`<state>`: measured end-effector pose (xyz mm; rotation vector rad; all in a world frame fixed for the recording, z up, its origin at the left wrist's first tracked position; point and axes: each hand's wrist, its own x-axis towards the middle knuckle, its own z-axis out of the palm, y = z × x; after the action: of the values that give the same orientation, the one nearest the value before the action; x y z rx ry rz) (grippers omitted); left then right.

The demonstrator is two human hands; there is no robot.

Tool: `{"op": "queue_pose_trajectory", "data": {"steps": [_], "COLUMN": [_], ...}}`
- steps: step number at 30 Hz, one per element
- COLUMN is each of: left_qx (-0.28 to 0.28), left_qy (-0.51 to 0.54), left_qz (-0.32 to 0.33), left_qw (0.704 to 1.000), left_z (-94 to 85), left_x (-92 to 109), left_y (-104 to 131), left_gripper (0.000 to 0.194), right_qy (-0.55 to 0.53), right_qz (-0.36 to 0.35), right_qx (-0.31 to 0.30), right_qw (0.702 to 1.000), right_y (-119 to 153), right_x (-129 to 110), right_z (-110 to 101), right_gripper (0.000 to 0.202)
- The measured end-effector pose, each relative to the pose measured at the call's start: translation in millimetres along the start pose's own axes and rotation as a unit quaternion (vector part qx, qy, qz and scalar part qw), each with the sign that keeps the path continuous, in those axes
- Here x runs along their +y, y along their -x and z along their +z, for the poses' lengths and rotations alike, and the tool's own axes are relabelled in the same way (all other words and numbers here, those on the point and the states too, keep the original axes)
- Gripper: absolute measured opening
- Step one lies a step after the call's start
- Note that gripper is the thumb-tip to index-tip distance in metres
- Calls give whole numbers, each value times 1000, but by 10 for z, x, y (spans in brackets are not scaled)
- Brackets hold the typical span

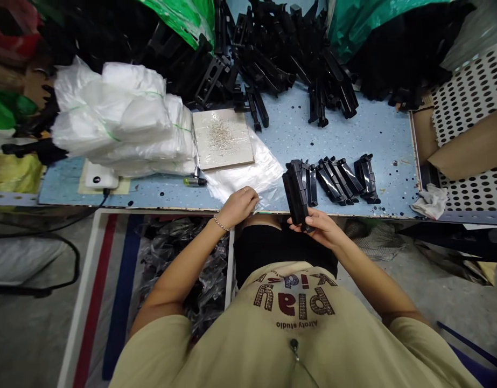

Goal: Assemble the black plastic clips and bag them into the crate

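Observation:
My right hand (321, 225) grips the lower end of a long black plastic part (295, 191), tilted up over the table's front edge. My left hand (240, 207) is closed, thumb and fingers together at the near corner of a flat stack of clear plastic bags (266, 170), pinching a bag's edge. On top of the stack's far end lies a square board (228, 153) with small grains or tiny parts scattered on it. Several similar black parts (339, 180) lie in a row to the right of the held one.
Bundled clear bags (119, 113) are piled at the left, with a screwdriver-like tool (195, 181) and a white device (100, 175) before them. Black parts (280, 48) heap up at the back. A bin of bagged parts (183, 269) stands below left; a perforated crate (474, 97) is right.

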<state>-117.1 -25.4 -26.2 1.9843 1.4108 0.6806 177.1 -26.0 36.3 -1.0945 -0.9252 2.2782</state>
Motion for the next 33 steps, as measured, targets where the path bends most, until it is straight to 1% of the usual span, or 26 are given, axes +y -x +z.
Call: {"op": "queue_pose_trajectory", "data": {"steps": [2,5,8,9,10,11,14,16,18,20,21,22,23,25,27,28,29,30,32,33], "left_qx": [11,47,76,78,79,78,62,53,45,47,52,59,63,55,39,36,37,43,63,73], "left_qy": [-5,17,125,151,155,133,-6,-41,1,85,116,124,103,3,-90,-108,-100,-70,42,110], "left_qz": [-13,-42,-107,-120,-122,-113,-62,-68,-107,-154,-167,-167,-153,-96,-55,-53,-64,-82,-127,-148], "left_qw": [1000,998,983,978,977,982,996,995,993,983,978,976,981,994,994,992,992,993,989,980], "left_z": [-17,-20,-35,-38,-38,-33,-4,-7,-44,-94,-111,-119,-115,-77,-31,-18,-16,-24,-64,-88], "left_x": [20,25,4,3,7,17,40,24,-15,-47,-50,-44,-29,15,46,49,44,32,5,-2], "left_y": [-19,-50,-65,-63,-60,-58,-77,-114,-151,-166,-161,-148,-131,-96,-84,-91,-107,-127,-174,-196], "left_gripper": [11,16,29,32,33,31,22,21,25,31,33,32,29,22,16,15,16,18,22,24], "right_qy": [-21,-42,-57,-61,-65,-69,-76,-77,-77,-80,-81,-82,-83,-85,-90,-91,-92,-91,-90,-89], "right_qz": [2,0,-3,-4,-6,-8,-16,-19,-21,-26,-28,-30,-31,-30,-27,-26,-25,-26,-31,-34], "right_qx": [-7,-6,-1,-1,-3,-6,-15,-19,-19,-16,-14,-12,-11,-13,-16,-16,-16,-15,-11,-9], "right_qw": [1000,999,998,998,998,998,997,997,997,996,996,996,996,996,995,995,995,995,995,995], "right_y": [-50,-132,-209,-230,-250,-266,-298,-308,-317,-331,-340,-351,-362,-382,-393,-395,-397,-398,-410,-423], "right_x": [33,79,113,119,121,121,108,98,91,86,84,82,80,77,75,75,75,75,74,72], "right_z": [58,121,165,178,189,199,218,220,217,213,212,212,212,212,210,209,208,207,208,212], "right_gripper": [44,44,45,46,45,45,42,42,43,42,41,40,39,39,40,41,41,40,40,39]}}
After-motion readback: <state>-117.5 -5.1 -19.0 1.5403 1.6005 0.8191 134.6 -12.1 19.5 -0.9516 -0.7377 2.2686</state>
